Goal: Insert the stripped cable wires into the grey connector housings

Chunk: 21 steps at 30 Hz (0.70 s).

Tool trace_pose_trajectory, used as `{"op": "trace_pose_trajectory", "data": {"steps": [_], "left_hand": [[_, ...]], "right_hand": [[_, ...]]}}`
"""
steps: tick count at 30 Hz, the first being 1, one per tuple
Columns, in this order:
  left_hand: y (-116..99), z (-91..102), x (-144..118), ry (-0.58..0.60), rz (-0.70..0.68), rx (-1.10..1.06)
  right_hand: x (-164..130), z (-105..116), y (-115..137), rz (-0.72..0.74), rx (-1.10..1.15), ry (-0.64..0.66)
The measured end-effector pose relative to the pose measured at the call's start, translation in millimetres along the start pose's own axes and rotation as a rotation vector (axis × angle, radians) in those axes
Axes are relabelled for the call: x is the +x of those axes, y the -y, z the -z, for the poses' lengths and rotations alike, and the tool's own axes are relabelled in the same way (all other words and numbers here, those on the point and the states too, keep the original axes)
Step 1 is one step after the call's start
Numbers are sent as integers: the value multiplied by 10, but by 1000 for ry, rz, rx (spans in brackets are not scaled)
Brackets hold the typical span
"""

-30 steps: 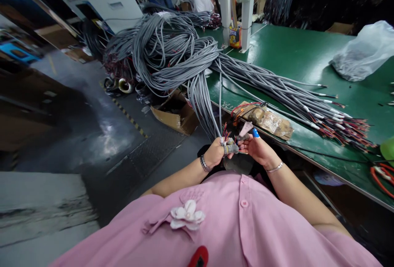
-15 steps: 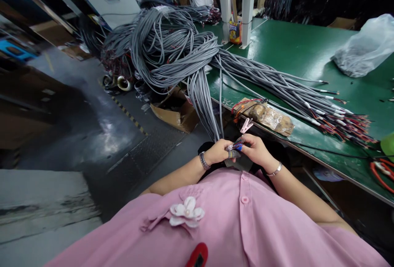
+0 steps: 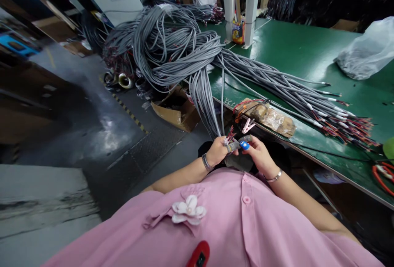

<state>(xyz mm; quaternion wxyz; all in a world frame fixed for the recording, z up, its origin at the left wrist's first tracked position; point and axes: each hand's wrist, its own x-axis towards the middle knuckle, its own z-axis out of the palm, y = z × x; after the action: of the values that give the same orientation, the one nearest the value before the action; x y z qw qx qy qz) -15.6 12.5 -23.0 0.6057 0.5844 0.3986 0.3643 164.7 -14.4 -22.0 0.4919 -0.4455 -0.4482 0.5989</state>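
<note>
I see both hands, left hand (image 3: 217,152) and right hand (image 3: 257,154), pinching the grey cable's (image 3: 222,107) coloured wire ends (image 3: 229,135) below the surface (image 3: 295,53) edge.

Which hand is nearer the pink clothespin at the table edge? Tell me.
Right. The right hand sits just below the pink clothespin, its fingers almost under it. The left hand is farther off to the left, gripping the grey cable end.

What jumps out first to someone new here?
The huge tangle of grey cables spilling from the green bench over its left edge. Next, at bottom centre, the left hand and right hand pinching one cable's coloured wire ends above the pink shirt.
</note>
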Motion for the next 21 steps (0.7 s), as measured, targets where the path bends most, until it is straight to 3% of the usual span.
{"op": "trace_pose_trajectory", "data": {"steps": [8,17,21], "left_hand": [[-104,44,-36,143,41,84],[-16,-51,-15,-148,31,-123],[-11,-64,-22,-166,44,-138]], "right_hand": [[37,-129,72,17,15,37],[86,-157,76,8,42,-85],[95,-177,58,-36,95,-115]]}}
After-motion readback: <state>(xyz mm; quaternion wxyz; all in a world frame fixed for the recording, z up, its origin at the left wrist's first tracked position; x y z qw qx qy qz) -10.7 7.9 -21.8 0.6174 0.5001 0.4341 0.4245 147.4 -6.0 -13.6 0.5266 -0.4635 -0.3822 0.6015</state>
